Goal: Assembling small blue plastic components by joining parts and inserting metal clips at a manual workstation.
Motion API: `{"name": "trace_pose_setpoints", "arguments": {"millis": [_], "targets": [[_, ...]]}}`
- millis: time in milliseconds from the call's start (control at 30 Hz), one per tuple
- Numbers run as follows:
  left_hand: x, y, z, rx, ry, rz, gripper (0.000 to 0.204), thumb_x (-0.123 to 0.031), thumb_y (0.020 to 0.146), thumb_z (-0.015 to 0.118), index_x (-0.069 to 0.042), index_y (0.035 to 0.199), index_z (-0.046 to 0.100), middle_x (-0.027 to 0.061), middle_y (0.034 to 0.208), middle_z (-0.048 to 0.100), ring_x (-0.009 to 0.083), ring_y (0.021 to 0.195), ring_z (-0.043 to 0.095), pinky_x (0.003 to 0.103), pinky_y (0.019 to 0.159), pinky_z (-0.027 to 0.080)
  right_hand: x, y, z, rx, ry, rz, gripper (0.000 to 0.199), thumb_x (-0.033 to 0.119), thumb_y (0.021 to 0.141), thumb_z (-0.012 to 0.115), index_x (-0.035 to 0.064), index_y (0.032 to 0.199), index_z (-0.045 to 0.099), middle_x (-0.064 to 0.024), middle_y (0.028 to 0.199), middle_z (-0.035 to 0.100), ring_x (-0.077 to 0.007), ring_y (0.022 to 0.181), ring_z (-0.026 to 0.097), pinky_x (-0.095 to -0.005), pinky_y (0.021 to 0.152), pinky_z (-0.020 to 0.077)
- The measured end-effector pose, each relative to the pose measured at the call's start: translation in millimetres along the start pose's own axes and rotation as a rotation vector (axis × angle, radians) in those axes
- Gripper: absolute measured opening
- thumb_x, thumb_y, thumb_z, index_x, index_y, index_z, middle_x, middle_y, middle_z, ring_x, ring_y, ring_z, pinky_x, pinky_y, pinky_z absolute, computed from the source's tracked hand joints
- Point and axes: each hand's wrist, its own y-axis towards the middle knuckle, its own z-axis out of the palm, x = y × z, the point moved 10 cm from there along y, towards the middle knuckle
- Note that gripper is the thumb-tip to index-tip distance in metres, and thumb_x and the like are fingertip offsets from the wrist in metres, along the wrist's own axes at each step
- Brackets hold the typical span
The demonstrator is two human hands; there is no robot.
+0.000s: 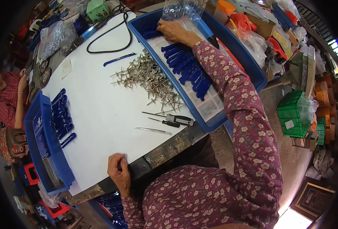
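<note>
My right hand (173,31) reaches into the far end of the large blue tray (165,72), its fingers bent down beside dark blue plastic pieces (150,31). What the fingertips hold, if anything, is hidden. More slim blue plastic pieces (188,68) lie in a slanting row below that wrist, on a printed sheet. By the table's near edge my left hand (118,168) rests curled, with nothing visible in it. A heap of small metal cross-shaped parts (150,76) covers the white tabletop (96,99) beside the tray. One blue piece (119,59) lies alone past the heap.
Two screwdrivers (169,119) and metal tweezers (153,130) lie near the front edge. At the left, a blue bin (49,141) stands next to a row of blue pieces (62,118). A black cable (110,50) loops at the back. Another person (10,99) sits far left.
</note>
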Motion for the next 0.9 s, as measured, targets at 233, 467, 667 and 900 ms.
{"name": "trace_pose_setpoints", "arguments": {"millis": [233, 467, 667, 900], "targets": [[-0.1, 0.5, -0.7, -0.013, 0.008, 0.006, 0.008, 0.007, 0.079, 0.052, 0.002, 0.083, 0.055, 0.0057, 0.085, 0.053, 0.0122, 0.077, 0.051, 0.021, 0.068, 0.040, -5.5, -9.9, -0.9, -0.015, 0.047, 0.027, 0.015, 0.008, 0.073, 0.053, 0.0018, 0.086, 0.058, -0.0125, 0.093, 0.053, -0.0307, 0.083, 0.058, -0.0394, 0.072, 0.0478], [0.2, -0.6, -1.9, -0.021, 0.027, 0.012, 0.007, 0.006, 0.079, 0.052, 0.001, 0.083, 0.056, 0.0050, 0.085, 0.053, 0.0116, 0.077, 0.050, 0.021, 0.067, 0.040, -13.2, -10.7, -5.4, 0.032, 0.082, 0.061, 0.022, 0.015, 0.070, 0.058, 0.0015, 0.088, 0.057, -0.0136, 0.092, 0.058, -0.0313, 0.085, 0.059, -0.0397, 0.071, 0.0481], [-2.3, -0.6, -1.3, -0.021, -0.002, 0.017, 0.007, 0.006, 0.079, 0.052, 0.001, 0.083, 0.056, 0.0046, 0.085, 0.053, 0.0112, 0.076, 0.050, 0.021, 0.067, 0.040, -30.7, -3.0, 10.9, 0.149, 0.086, 0.130, 0.030, 0.014, 0.065, 0.062, 0.0036, 0.093, 0.058, -0.0147, 0.085, 0.062, -0.0324, 0.082, 0.061, -0.0396, 0.069, 0.0478], [-1.9, -0.7, -1.1, -0.013, -0.016, 0.013, 0.007, 0.006, 0.078, 0.052, 0.002, 0.083, 0.056, 0.0054, 0.085, 0.053, 0.0124, 0.077, 0.050, 0.022, 0.070, 0.040, -28.2, -2.3, 7.1, 0.208, 0.131, 0.124, 0.031, 0.012, 0.064, 0.061, 0.0047, 0.093, 0.059, -0.0137, 0.086, 0.062, -0.0321, 0.084, 0.060, -0.0405, 0.069, 0.0471]]}}
